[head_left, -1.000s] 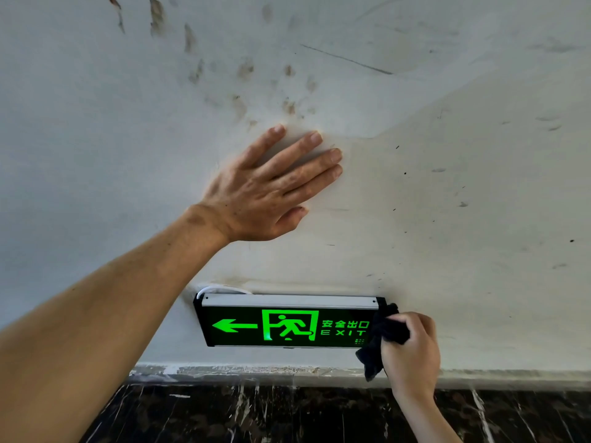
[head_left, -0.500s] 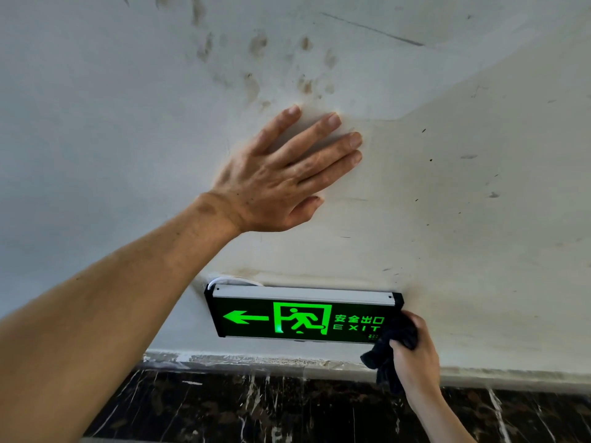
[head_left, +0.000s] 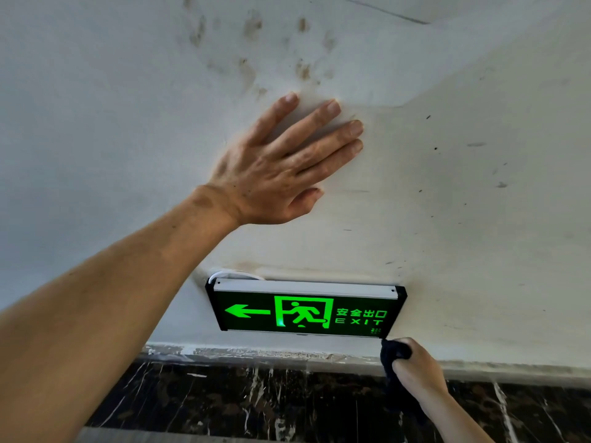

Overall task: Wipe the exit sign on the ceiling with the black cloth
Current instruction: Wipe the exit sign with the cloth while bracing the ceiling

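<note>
A lit green exit sign (head_left: 305,310) with a silver top rail hangs from the white ceiling, showing an arrow, a running figure and "EXIT". My right hand (head_left: 417,370) is just below the sign's lower right corner, fingers closed around a bunched black cloth (head_left: 391,354). The cloth's top edge touches or nearly touches that corner. My left hand (head_left: 281,167) lies flat on the ceiling above the sign, palm pressed up, fingers spread, holding nothing.
The white ceiling (head_left: 463,203) carries brown smudges (head_left: 252,27) above my left hand. A white cable (head_left: 235,274) loops out behind the sign's left end. Below runs a rough plaster edge and a dark marble wall band (head_left: 256,401).
My right hand with the cloth has slid down from the sign's right end to below its lower right corner. My left hand stays pressed on the ceiling; the view has shifted slightly.
</note>
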`<state>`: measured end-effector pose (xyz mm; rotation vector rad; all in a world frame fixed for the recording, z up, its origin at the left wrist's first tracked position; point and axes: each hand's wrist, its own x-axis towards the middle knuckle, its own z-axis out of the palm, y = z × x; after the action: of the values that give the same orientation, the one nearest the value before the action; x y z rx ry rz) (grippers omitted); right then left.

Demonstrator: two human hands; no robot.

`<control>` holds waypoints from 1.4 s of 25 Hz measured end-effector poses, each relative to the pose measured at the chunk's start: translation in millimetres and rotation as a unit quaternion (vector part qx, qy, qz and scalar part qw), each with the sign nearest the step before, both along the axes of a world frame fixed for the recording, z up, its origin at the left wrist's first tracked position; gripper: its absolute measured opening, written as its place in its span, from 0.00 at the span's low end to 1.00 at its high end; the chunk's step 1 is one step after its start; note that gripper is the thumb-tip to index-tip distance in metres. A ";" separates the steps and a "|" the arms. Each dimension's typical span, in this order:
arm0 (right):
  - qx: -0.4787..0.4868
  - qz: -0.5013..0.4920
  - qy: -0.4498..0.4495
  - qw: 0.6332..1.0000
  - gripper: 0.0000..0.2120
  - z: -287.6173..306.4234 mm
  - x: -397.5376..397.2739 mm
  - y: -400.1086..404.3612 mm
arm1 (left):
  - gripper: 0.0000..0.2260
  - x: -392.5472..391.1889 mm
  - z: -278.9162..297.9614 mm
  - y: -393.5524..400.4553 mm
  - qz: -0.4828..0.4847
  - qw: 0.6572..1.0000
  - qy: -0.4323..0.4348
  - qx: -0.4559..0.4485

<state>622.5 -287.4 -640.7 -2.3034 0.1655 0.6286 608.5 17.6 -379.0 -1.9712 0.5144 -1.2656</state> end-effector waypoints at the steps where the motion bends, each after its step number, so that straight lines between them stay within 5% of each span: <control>1: 0.047 -0.059 0.031 0.997 0.18 -3.3 -4.5 -3.2 | 0.32 -0.2 0.0 0.1 0.000 1.000 -0.002 0.000; 5: 0.298 -0.335 0.192 0.873 0.18 -22.1 -16.4 -12.0 | 0.31 -1.8 -1.3 1.4 -0.008 1.000 -0.005 -0.007; 8: 0.383 -0.386 0.224 0.809 0.22 -24.8 -19.0 -7.8 | 0.32 -2.0 -1.6 1.4 -0.007 1.000 -0.003 -0.009; 12: 0.464 -0.369 0.219 0.775 0.23 -21.1 -16.4 12.6 | 0.32 -1.2 -0.9 1.8 -0.004 1.000 -0.003 -0.007; 22: 0.541 -0.357 0.251 0.719 0.17 -13.6 -21.7 52.9 | 0.30 -1.3 -1.6 0.3 -0.014 1.000 0.012 -0.015; 35: 0.464 -0.336 0.322 0.754 0.12 -14.7 -55.0 138.0 | 0.29 -3.3 2.1 -2.4 -0.019 0.999 0.032 -0.024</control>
<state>567.5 -149.4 -655.4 -0.8855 0.7721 0.8296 605.2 15.3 -376.9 -2.0570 0.5598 -1.2508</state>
